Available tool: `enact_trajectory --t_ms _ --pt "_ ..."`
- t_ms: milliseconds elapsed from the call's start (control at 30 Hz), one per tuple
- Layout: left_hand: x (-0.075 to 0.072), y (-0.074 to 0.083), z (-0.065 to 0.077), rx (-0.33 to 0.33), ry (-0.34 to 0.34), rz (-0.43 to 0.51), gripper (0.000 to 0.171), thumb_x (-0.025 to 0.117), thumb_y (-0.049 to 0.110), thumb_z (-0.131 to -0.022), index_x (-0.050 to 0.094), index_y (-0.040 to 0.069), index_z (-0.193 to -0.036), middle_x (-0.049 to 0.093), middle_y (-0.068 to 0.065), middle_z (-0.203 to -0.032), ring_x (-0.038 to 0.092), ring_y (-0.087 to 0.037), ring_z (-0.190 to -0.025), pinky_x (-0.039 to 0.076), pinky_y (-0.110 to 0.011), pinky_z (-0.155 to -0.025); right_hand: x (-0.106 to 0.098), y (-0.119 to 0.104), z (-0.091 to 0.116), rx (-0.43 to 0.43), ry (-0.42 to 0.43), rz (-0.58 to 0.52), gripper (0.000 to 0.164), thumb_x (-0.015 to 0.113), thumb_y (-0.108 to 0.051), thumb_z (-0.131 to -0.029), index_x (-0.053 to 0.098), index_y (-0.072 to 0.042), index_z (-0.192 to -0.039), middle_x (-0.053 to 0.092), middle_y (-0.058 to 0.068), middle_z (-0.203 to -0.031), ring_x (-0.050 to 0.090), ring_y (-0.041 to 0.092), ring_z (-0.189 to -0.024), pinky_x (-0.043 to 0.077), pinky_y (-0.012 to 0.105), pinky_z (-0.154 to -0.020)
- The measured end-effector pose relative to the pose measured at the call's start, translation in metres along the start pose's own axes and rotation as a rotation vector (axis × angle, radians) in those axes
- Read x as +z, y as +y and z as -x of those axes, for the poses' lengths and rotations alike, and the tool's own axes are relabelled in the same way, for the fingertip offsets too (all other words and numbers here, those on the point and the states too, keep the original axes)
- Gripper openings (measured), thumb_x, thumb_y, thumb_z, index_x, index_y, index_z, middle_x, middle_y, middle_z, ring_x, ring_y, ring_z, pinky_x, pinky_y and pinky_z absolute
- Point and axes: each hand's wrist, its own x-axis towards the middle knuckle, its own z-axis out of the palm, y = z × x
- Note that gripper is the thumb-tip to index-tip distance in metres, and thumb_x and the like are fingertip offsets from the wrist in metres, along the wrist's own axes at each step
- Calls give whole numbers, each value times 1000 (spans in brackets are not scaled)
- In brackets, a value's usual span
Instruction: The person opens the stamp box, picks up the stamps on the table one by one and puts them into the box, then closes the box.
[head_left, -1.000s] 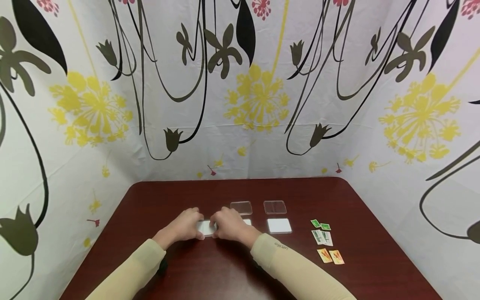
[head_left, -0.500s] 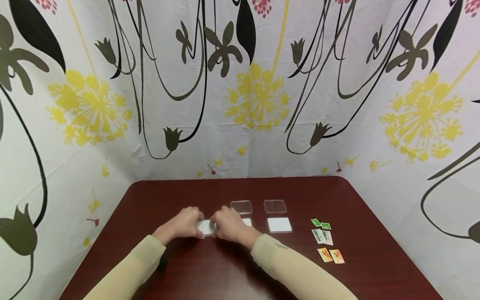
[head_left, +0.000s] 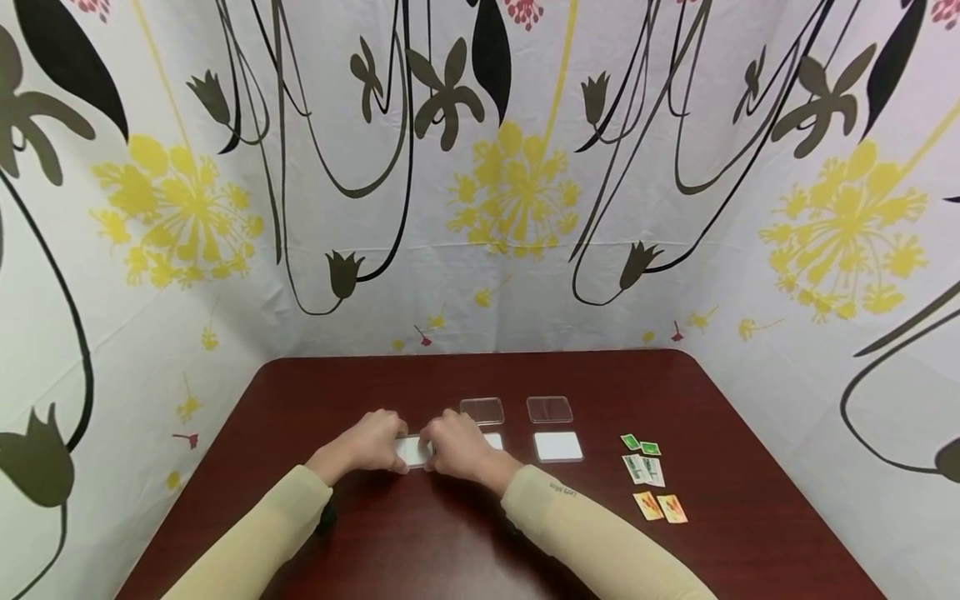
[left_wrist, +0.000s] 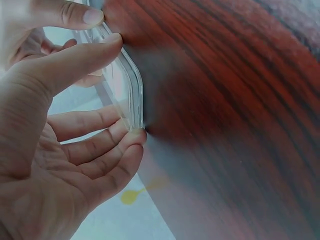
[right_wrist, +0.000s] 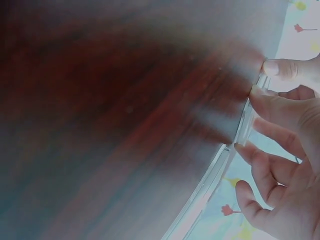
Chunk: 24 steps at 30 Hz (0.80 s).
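Observation:
Near the middle of the table, both hands hold a flat clear plastic case (head_left: 414, 452) with a white inside. My left hand (head_left: 371, 444) grips its left end, thumb on the near edge and fingers at the far one. The right hand (head_left: 459, 448) holds the other end and hides part of it. In the left wrist view, the case's layered clear edge (left_wrist: 134, 90) shows between thumb and fingertips. From the right wrist, the thumb and fingertips of the right hand (right_wrist: 287, 145) pinch the case (right_wrist: 243, 122) along its edges.
A second white case (head_left: 492, 441) is partly hidden behind the right hand; a third (head_left: 558, 447) lies farther right. Two clear covers (head_left: 482, 411) lie behind them. Small green cards (head_left: 630, 442), green-and-white cards (head_left: 642, 470) and orange cards (head_left: 660, 507) lie at right. A patterned curtain (head_left: 420, 333) surrounds the table.

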Motion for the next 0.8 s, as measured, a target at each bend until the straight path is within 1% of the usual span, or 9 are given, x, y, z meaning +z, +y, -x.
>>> enact_trajectory --t_ms 133,233,467,700,800 --pt "-2 1 -1 2 -7 -7 31 91 28 -72 72 10 -88 61 4 -77 54 -11 -61 47 -30 -57 -1 3 -1 12 1 -28 25 90 -31 -71 80 -24 -93 70 -9 -82 54 15 -73 46 34 -59" --pt "-3 0 -2 5 -17 -9 29 92 28 -72 72 11 -85 60 7 -73 55 -11 -59 47 -30 -56 -1 4 -2 16 0 -29 26 90 -33 -69 80 -26 -91 69 -9 -81 54 14 -72 46 33 -58" --pt "-4 -2 -2 20 -36 12 29 91 29 -73 72 11 -85 59 8 -72 55 -10 -58 47 -29 -55 -4 6 -4 12 -37 -64 25 88 -32 -69 80 -25 -92 68 -9 -78 54 10 -65 46 29 -54" --pt "-6 -2 -5 -4 -64 20 30 90 30 -74 74 11 -89 61 9 -74 57 -10 -61 49 -29 -58 -7 10 -8 23 -83 -138 23 87 -29 -72 80 -22 -93 67 -11 -78 55 6 -63 47 26 -56" --pt "-7 -2 -5 -11 -63 27 31 90 30 -73 74 10 -90 62 7 -75 56 -11 -61 48 -30 -59 -8 11 -7 26 -89 -155 23 86 -29 -74 79 -22 -94 67 -11 -80 55 5 -64 47 25 -57"
